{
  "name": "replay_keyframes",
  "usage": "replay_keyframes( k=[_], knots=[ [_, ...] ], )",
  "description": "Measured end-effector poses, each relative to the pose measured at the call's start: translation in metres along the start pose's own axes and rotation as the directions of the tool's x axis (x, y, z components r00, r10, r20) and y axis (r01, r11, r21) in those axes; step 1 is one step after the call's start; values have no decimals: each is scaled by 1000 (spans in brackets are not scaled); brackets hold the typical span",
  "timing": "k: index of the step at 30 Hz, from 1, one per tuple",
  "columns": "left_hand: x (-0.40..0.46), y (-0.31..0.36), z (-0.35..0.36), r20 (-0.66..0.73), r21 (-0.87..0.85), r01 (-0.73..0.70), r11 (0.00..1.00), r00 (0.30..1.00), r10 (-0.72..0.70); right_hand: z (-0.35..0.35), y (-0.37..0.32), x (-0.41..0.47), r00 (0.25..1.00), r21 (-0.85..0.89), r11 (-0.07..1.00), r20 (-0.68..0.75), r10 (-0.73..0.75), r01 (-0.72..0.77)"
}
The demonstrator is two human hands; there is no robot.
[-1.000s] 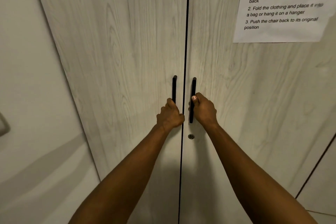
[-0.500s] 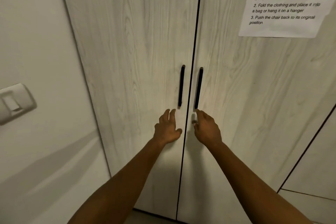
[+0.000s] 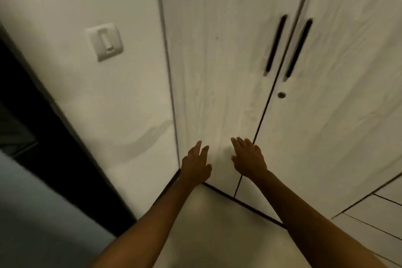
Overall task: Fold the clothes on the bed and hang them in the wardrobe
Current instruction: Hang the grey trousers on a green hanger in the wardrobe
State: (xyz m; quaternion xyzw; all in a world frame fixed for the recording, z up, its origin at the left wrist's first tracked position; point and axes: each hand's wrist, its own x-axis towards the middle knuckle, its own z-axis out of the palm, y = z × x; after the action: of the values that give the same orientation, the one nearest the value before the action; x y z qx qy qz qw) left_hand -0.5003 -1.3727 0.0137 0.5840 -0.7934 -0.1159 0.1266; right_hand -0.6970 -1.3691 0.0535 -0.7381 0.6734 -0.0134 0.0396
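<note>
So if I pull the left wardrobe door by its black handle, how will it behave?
The left wardrobe door looks like a rigid wood-grain panel, so it should probably swing as one stiff piece, not flex. Its black handle is a slim vertical bar, likely easy to hook fingers behind. Both doors look shut flush, so expect slight resistance at first. Both hands hang below the handles, open.

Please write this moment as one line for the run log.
wardrobe doors: closed | handles: untouched | left hand: open, empty | right hand: open, empty | clothes: not in view
</note>
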Motion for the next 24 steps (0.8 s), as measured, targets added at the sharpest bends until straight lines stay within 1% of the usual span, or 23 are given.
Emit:
replay_keyframes(
  k=[2, 3, 7, 9, 12, 13, 14, 15, 17, 18, 19, 20, 22, 23, 24],
  knots=[
    [-34, -15, 9, 48, -4, 125, 992, 991, -125, 17, -14, -7, 996, 4, 997, 49, -75, 75],
    [-58, -22, 15, 52, -15, 210, 978, 977, -209, 26, -25, -15, 987, 6, 991, 90, -133, 133],
    [-135, -39, 26, 56, -56, 422, 905, 906, -419, 57, -66, -42, 929, 27, 944, 168, -329, 330],
    [-179, -44, 27, 55, -57, 534, 844, 846, -531, 71, -94, -60, 872, 19, 888, 181, -455, 460],
    [-250, -54, 26, 38, -82, 675, 733, 737, -675, 85, -146, -88, 753, 10, 774, 223, -619, 633],
    [-282, -59, 26, 26, -99, 730, 676, 681, -732, 88, -171, -102, 695, 13, 718, 240, -678, 696],
    [-302, -60, 25, 26, -115, 763, 636, 643, -766, 91, -187, -111, 656, 11, 679, 248, -713, 734],
    [-337, -64, 23, 8, -141, 808, 572, 579, -815, 93, -216, -129, 590, 8, 614, 267, -762, 789],
    [-387, -68, 23, -9, -171, 866, 470, 476, -880, 96, -256, -158, 499, 16, 525, 289, -817, 851],
    [-423, -70, 22, -29, -190, 898, 397, 399, -917, 98, -283, -182, 430, 30, 460, 302, -851, 888],
    [-448, -69, 22, -33, -210, 918, 338, 339, -940, 101, -301, -199, 381, 39, 411, 306, -872, 911],
    [-482, -67, 21, -49, -242, 934, 264, 260, -964, 104, -326, -225, 318, 54, 351, 311, -895, 935],
    [-534, -62, 22, -45, -291, 945, 146, 139, -989, 108, -362, -268, 239, 92, 279, 305, -922, 956],
    [-571, -55, 24, -49, -318, 946, 66, 54, -997, 112, -385, -302, 171, 119, 216, 307, -936, 969],
    [-595, -49, 25, -38, -333, 943, 9, -4, -999, 116, -399, -325, 122, 134, 170, 308, -944, 976]
  ],
)
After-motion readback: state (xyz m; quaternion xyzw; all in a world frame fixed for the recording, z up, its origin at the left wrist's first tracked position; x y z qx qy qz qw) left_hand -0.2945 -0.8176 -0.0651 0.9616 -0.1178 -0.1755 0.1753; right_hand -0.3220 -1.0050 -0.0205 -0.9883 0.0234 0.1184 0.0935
